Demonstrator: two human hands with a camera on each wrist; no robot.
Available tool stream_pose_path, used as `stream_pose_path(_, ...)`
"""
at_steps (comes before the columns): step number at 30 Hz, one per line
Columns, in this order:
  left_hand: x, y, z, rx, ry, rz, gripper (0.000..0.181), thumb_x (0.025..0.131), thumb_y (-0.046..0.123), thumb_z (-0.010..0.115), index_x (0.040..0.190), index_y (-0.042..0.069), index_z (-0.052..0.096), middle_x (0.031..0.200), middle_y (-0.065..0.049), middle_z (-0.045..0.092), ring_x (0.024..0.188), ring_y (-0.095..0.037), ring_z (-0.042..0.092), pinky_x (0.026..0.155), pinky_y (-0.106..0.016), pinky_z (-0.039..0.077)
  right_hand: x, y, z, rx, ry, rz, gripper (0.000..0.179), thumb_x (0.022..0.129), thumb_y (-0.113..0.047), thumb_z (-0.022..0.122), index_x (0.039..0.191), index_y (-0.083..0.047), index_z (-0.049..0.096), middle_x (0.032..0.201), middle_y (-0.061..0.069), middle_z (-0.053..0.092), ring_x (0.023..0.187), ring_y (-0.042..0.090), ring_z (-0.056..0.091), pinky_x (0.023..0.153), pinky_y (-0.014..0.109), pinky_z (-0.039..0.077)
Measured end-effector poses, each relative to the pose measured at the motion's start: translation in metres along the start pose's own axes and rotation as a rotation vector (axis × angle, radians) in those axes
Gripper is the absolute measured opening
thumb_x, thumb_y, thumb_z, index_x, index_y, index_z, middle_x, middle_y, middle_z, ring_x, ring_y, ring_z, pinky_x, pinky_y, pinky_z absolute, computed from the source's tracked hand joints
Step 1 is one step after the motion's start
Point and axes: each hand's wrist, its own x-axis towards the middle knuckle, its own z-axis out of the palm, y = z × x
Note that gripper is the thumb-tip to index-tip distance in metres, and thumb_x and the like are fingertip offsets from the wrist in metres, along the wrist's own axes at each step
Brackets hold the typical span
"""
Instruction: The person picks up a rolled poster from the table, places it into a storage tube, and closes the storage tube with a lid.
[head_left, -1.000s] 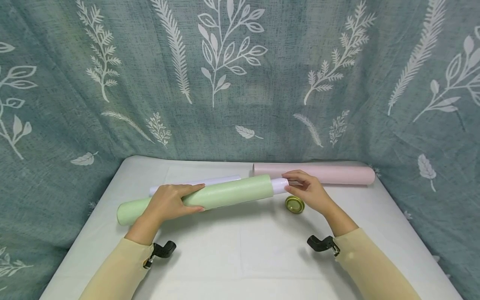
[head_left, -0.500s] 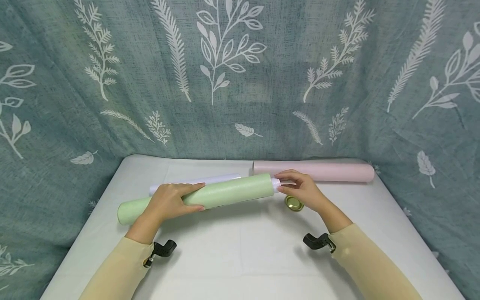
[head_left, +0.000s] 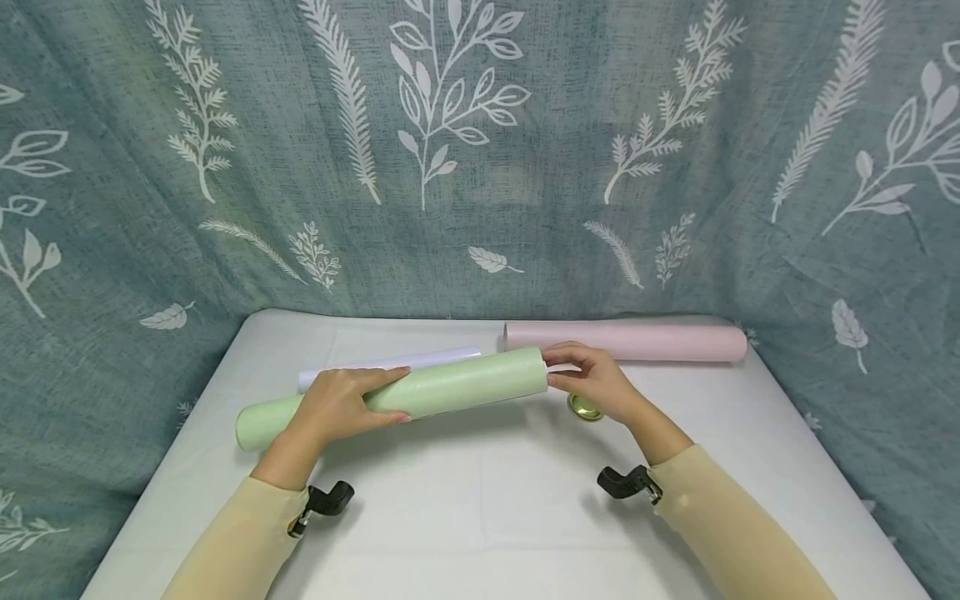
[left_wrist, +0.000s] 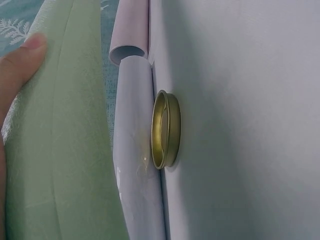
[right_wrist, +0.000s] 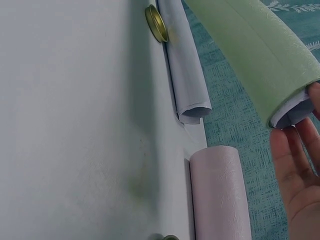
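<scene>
In the head view my left hand [head_left: 341, 404] grips a pale green paper tube [head_left: 465, 385] from above, holding it tilted, its right end higher. At that raised end are the fingertips and thumb of my right hand [head_left: 592, 379]. They pinch the rim of a lavender paper roll [right_wrist: 295, 111] nested inside the green tube, as the right wrist view shows; only its end shows. The left wrist view has my left thumb [left_wrist: 22, 62] along the green tube's side. A gold jar lid [head_left: 585, 407] lies on the table under my right hand.
Behind the green tube lies another lavender roll [head_left: 442, 357]. A pink tube [head_left: 630, 342] lies along the table's back edge at right. Another gold lid [left_wrist: 166, 130] sits beside the lavender roll. A patterned teal curtain [head_left: 480, 167] hangs behind the white table [head_left: 480, 517].
My right hand has moved left, sliding the lavender roll into the green tube until its end is nearly level with the rim. The left hand has stayed in place.
</scene>
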Motion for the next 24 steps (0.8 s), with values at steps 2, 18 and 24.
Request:
stream_pose_path(2, 0.0, 0.0, 0.0, 0.003, 0.001, 0.001, 0.069, 0.069, 0.055, 0.085, 0.131, 0.031, 0.069, 0.115, 0.003, 0.074, 0.101, -0.021, 0.072, 0.076, -0.042, 0.057, 0.001, 0.0, 0.001, 0.005, -0.011, -0.003, 0.031, 0.09, 0.001, 0.072, 0.121, 0.006, 0.067, 0.129, 0.02, 0.06, 0.114, 0.015, 0.062, 0.095, 0.036, 0.054)
stream_pose_path(18, -0.005, -0.002, 0.001, 0.005, 0.033, 0.011, 0.069, 0.069, 0.054, 0.086, 0.131, 0.028, 0.069, 0.113, 0.002, 0.075, 0.099, -0.022, 0.072, 0.076, -0.042, 0.057, 0.002, -0.002, -0.001, -0.094, -0.028, 0.033, 0.031, 0.094, -0.004, 0.069, 0.125, 0.002, 0.067, 0.133, 0.016, 0.061, 0.12, 0.023, 0.061, 0.099, 0.034, 0.051)
stream_pose_path(24, -0.005, -0.004, 0.001, 0.001, 0.044, 0.013, 0.069, 0.068, 0.053, 0.087, 0.13, 0.028, 0.07, 0.112, 0.001, 0.075, 0.097, -0.022, 0.073, 0.075, -0.042, 0.057, -0.004, -0.008, -0.016, -0.262, 0.016, 0.064, 0.03, 0.097, -0.012, 0.067, 0.126, -0.004, 0.068, 0.132, 0.011, 0.063, 0.121, 0.03, 0.06, 0.096, 0.031, 0.051)
